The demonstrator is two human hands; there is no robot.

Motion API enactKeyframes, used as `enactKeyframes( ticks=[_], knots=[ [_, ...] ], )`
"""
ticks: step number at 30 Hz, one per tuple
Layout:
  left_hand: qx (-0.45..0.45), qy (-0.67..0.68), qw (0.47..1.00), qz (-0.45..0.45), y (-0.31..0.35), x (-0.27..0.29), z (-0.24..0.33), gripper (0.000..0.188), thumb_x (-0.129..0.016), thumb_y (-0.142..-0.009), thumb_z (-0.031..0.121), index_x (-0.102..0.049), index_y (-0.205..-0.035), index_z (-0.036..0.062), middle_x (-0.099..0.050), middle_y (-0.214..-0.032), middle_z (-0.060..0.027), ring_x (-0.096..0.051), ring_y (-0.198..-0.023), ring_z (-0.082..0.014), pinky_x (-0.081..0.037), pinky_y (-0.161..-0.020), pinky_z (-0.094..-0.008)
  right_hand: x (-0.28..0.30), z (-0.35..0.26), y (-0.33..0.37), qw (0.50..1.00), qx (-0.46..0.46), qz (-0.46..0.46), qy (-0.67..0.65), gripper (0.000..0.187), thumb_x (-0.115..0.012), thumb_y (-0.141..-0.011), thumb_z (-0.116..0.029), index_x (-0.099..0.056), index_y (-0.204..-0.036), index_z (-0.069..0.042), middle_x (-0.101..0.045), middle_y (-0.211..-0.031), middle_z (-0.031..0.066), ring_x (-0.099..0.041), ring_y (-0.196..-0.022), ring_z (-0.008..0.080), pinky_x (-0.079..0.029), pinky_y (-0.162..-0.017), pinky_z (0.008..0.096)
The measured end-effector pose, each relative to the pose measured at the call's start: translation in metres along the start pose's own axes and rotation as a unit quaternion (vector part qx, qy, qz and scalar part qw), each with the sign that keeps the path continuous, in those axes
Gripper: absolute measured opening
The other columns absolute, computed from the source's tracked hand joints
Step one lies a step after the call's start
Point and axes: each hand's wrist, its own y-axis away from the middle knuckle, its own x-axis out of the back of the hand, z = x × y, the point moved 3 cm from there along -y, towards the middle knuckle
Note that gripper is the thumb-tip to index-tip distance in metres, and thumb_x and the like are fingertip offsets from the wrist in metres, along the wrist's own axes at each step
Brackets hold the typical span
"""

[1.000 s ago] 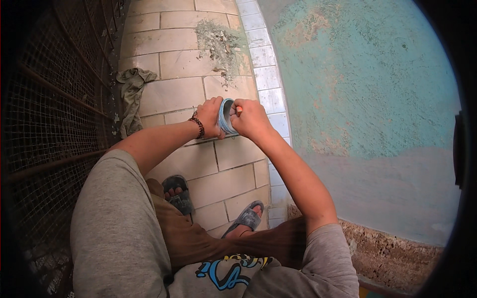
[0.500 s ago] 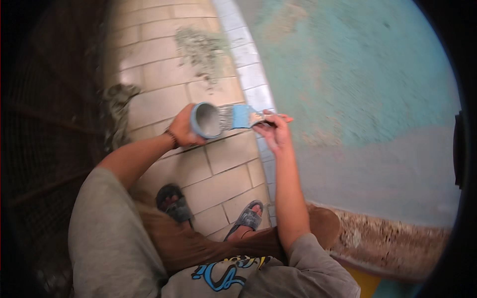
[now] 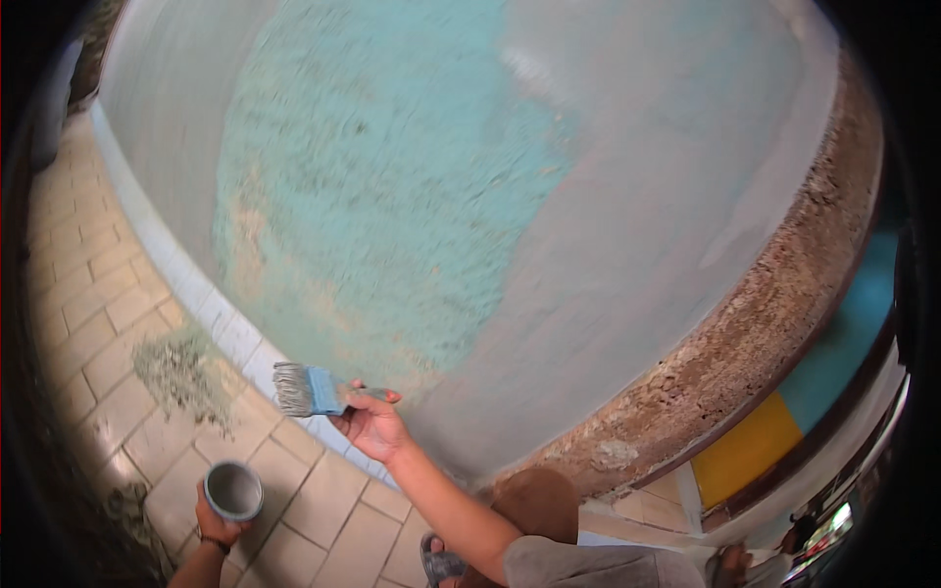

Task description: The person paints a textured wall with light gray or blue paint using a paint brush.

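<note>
At the lower left, my left hand (image 3: 213, 519) is closed round the side of a round blue-grey cup (image 3: 258, 502). Greyish matter coats the inside of the cup. My right hand (image 3: 372, 427) grips a wide paintbrush (image 3: 321, 390) by its handle, which has an orange end. The brush's bristles are clumped with grey and point left, and its blue band is smeared. The brush is in front of the foot of a wall (image 3: 392, 186); I cannot tell whether it touches. The wall has a rough turquoise patch with smoother grey areas on both sides.
Pale floor tiles (image 3: 323, 490) run along the wall, with a light blue tile strip (image 3: 238, 338) between. Crumbled debris (image 3: 183, 377) lies on the tiles. A crumpled cloth (image 3: 132, 514) is at the left. Rough brown masonry (image 3: 706, 377) edges the wall at the right, beside a yellow panel (image 3: 742, 451).
My view has swung toward the wall. The brush, whose bristles were at the cup's mouth, is now well apart from it, nearer the wall. Both hands keep their hold.
</note>
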Motion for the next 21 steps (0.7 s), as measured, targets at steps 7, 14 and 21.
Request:
enactKeyframes(
  ticks=[7,14,21],
  knots=[
    [-0.187,-0.423,0.887,0.013,0.000,0.049,0.003,0.098,-0.089,-0.045,0.039,-0.040,-0.125,0.0108,-0.058,-0.115,-0.0102,-0.058,-0.110,-0.0288,-0.047,-0.090,-0.0509,-0.203,-0.169,0.075,0.824,0.336,-0.012,0.456,0.037,-0.066,-0.086,-0.008,-0.048,-0.119,-0.003,-0.060,-0.100,0.0068,-0.059,-0.094,0.0141,-0.049,-0.086,0.0329],
    [-0.012,-0.825,0.551,0.123,-0.027,0.119,0.035,0.132,-0.092,-0.030,0.048,-0.026,-0.136,0.0056,-0.026,-0.145,-0.0185,-0.018,-0.141,-0.0363,-0.011,-0.115,-0.0538,-0.359,-0.242,0.079,0.180,0.594,-0.112,0.776,0.023,-0.065,-0.086,-0.007,-0.056,-0.107,-0.004,-0.063,-0.089,0.0063,-0.063,-0.080,0.0188,-0.052,-0.071,0.0339],
    [0.058,-0.888,0.442,0.114,-0.042,0.120,0.028,0.127,-0.090,-0.037,0.045,-0.025,-0.139,0.0065,-0.023,-0.148,-0.0187,-0.015,-0.143,-0.0341,-0.012,-0.117,-0.0497,-0.380,-0.241,0.037,-0.085,0.578,-0.100,0.806,0.022,-0.063,-0.082,-0.005,-0.058,-0.103,-0.010,-0.061,-0.079,0.0107,-0.062,-0.074,0.0295,-0.052,-0.065,0.0407]
  ],
)
